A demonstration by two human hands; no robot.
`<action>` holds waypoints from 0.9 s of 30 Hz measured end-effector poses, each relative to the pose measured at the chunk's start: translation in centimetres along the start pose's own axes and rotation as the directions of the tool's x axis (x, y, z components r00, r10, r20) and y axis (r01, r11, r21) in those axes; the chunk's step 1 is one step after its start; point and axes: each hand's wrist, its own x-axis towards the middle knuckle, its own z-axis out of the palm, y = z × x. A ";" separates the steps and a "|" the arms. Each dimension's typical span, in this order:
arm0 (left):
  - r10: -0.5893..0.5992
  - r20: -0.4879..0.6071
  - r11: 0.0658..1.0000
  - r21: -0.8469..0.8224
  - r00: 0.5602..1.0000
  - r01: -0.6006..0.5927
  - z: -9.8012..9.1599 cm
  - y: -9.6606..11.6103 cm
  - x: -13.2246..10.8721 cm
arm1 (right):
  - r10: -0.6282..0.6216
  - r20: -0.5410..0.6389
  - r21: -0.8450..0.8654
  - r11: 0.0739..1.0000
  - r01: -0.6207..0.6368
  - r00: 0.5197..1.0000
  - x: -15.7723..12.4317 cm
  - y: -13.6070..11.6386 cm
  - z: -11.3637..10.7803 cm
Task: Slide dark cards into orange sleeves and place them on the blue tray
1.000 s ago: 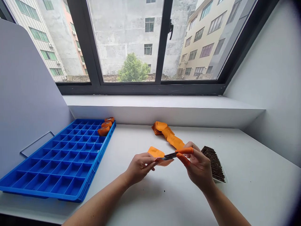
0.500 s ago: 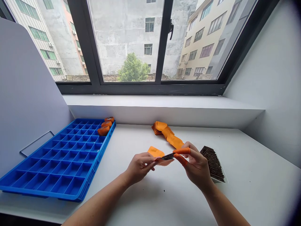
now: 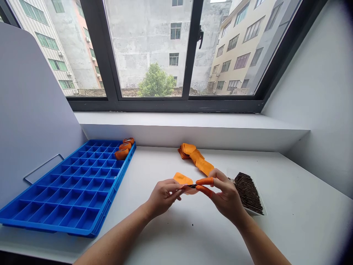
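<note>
My left hand pinches an orange piece at its left side, near the middle of the white table. My right hand, with orange covers on its thumb and index finger, pinches a thin dark piece that lies against the orange one between my hands. Just behind my left fingers, a flat orange sheet rests on the table. Farther back a stack and fanned row of orange sheets reaches toward my right hand. Right of that hand, a row of dark brown pieces fills a white tray.
A blue compartment tray stands on the left, with three orange rolled items in its back right compartments. A wire handle sticks up beside it. The window ledge bounds the table behind.
My right hand has moved left, bringing the dark piece further in against the orange piece, so less of it shows. My left hand has stayed almost still.
</note>
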 end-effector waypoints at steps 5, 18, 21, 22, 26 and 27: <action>-0.064 0.006 0.996 -0.055 0.998 0.064 0.0 0.2 -0.1 | -0.034 -0.037 -0.041 0.999 0.032 0.999 -0.2 -0.2 0.5; -0.082 -0.033 0.990 -0.118 0.996 0.077 0.0 -0.1 -0.1 | -0.077 -0.002 -0.035 0.996 0.077 0.997 -0.2 -0.5 0.6; -0.078 -0.036 0.990 -0.119 0.996 0.074 0.0 0.0 -0.1 | -0.110 -0.018 -0.055 0.993 0.109 0.994 -0.1 -0.6 0.7; -0.078 -0.037 0.990 -0.119 0.996 0.073 0.0 0.0 -0.1 | -0.120 -0.017 -0.061 0.991 0.118 0.993 -0.1 -0.6 0.7; -0.076 -0.040 0.991 -0.116 0.996 0.071 0.0 0.0 -0.1 | -0.140 -0.022 -0.081 0.987 0.137 0.990 -0.2 -0.7 0.9; -0.076 -0.040 0.991 -0.118 0.996 0.071 0.0 0.0 -0.1 | -0.140 -0.022 -0.086 0.987 0.137 0.990 -0.2 -0.7 0.9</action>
